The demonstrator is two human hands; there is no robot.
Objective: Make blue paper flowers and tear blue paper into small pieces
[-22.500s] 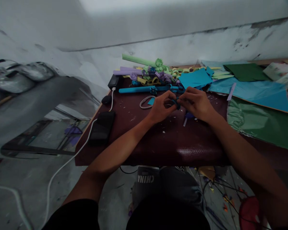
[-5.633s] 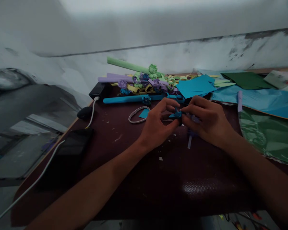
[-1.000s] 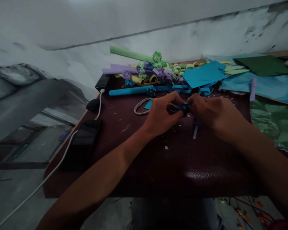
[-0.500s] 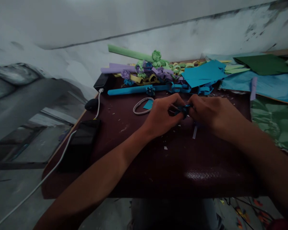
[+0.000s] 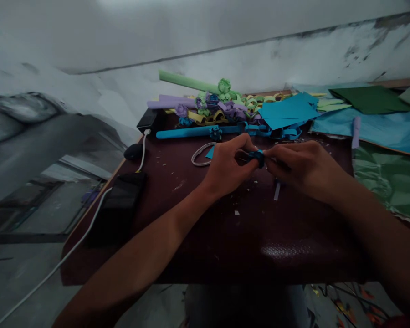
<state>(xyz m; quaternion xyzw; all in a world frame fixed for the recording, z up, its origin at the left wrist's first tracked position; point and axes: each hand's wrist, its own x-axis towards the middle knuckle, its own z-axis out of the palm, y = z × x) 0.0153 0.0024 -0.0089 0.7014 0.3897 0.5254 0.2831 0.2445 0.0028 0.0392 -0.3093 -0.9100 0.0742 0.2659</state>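
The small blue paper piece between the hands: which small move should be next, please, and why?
Perhaps the right hand should lightly press the small blue paper piece: the left hand pinches it, and the right fingertips are at its edge.

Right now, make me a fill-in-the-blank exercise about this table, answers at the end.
The left hand and right hand meet at a small folded piece coloured ____.
The topmost rolled tube is light ____.
The dark green sheet lies on the ____ side of the table.
Missing words: blue; green; right.
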